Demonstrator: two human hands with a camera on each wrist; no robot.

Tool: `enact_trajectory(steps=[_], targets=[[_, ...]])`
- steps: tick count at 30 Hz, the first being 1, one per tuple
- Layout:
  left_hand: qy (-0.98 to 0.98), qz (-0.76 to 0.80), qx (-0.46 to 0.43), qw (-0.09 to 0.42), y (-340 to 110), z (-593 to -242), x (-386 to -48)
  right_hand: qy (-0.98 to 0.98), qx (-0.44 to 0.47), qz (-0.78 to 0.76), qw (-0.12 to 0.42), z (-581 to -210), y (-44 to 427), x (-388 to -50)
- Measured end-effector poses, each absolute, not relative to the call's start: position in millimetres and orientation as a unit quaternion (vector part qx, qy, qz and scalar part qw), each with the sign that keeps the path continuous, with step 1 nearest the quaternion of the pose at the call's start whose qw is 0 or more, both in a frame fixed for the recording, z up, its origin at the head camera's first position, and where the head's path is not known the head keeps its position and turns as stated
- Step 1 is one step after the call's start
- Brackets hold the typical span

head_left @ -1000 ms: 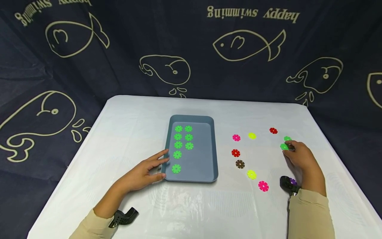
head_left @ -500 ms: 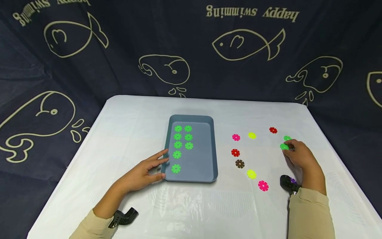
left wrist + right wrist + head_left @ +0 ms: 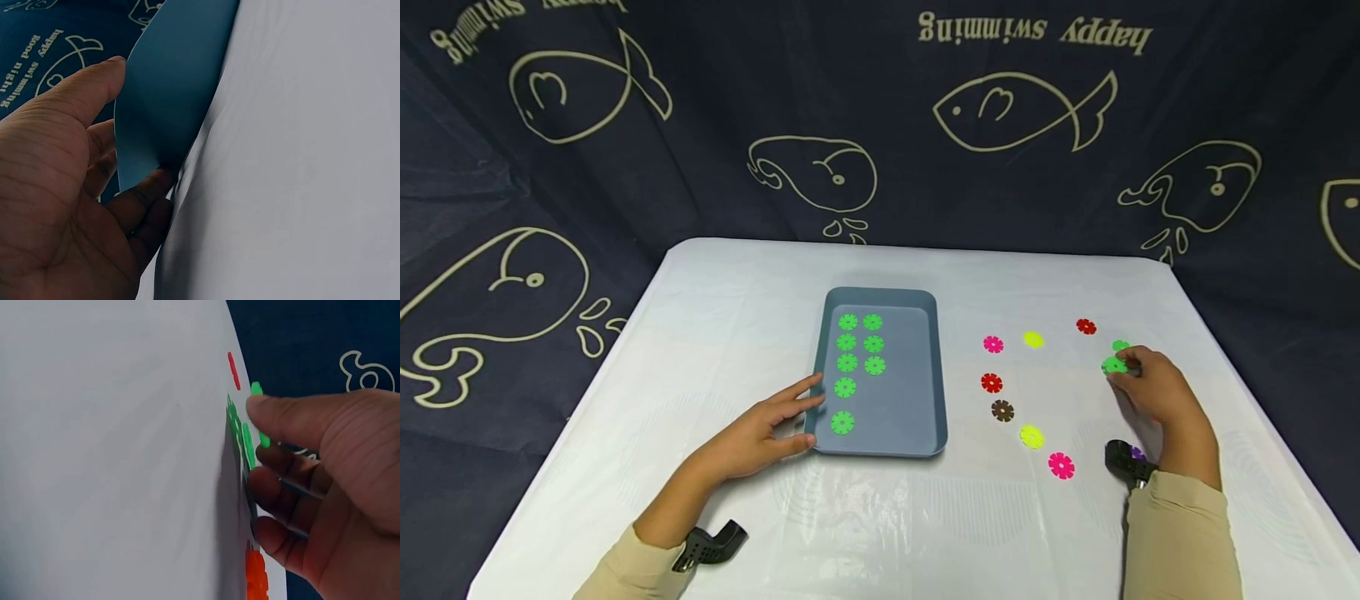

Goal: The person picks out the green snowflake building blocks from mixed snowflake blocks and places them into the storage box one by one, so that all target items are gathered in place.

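Note:
My right hand (image 3: 1156, 388) pinches a green snowflake disc (image 3: 1115, 366) between thumb and forefinger, just above the table. In the right wrist view the pinched green disc (image 3: 257, 389) stands apart from further green discs (image 3: 234, 422) lying on the cloth. Another green disc (image 3: 1121, 345) lies just beyond the fingertips. My left hand (image 3: 758, 435) rests against the left side of a blue-grey tray (image 3: 942, 392), fingers spread. In the left wrist view its fingers touch the tray's outer wall (image 3: 169, 81). Several green discs (image 3: 845, 387) lie flat in two columns inside the tray.
Loose discs lie right of the tray: red (image 3: 1086, 327), yellow (image 3: 1032, 437), pink (image 3: 1062, 466) and brown (image 3: 1002, 411) among them. A purple disc (image 3: 1138, 452) is partly hidden by the right wrist camera. An orange disc (image 3: 256, 575) shows below the right hand.
My right hand has lifted slightly, raising the pinched green disc a little off the table. My left hand and the tray have stayed in place.

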State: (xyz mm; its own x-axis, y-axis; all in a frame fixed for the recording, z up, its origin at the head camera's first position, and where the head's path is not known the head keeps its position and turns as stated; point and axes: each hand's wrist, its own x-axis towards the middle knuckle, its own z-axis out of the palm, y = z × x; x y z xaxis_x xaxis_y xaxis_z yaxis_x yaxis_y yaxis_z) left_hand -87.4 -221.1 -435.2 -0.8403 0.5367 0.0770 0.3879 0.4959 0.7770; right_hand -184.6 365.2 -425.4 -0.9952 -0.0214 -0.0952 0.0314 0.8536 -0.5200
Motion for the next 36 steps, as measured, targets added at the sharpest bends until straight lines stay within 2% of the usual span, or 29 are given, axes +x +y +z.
enact_trajectory(steps=[5, 11, 18, 36], targets=[[0.861, 0.422, 0.268, 0.088, -221, -436, -87, 0.957, -0.003, -0.288, 0.038, -423, 359, -184], [0.861, 0.424, 0.267, 0.088, -221, -436, -87, 0.949, -0.006, -0.311, 0.06, -417, 348, -184], [0.86, 0.426, 0.263, 0.093, -221, -435, -87, 0.95, -0.038, -0.305, 0.059, -409, 335, -187], [0.859, 0.425, 0.272, 0.089, -221, -434, -87, 0.938, -0.14, -0.316, -0.009, -372, 296, -176]])
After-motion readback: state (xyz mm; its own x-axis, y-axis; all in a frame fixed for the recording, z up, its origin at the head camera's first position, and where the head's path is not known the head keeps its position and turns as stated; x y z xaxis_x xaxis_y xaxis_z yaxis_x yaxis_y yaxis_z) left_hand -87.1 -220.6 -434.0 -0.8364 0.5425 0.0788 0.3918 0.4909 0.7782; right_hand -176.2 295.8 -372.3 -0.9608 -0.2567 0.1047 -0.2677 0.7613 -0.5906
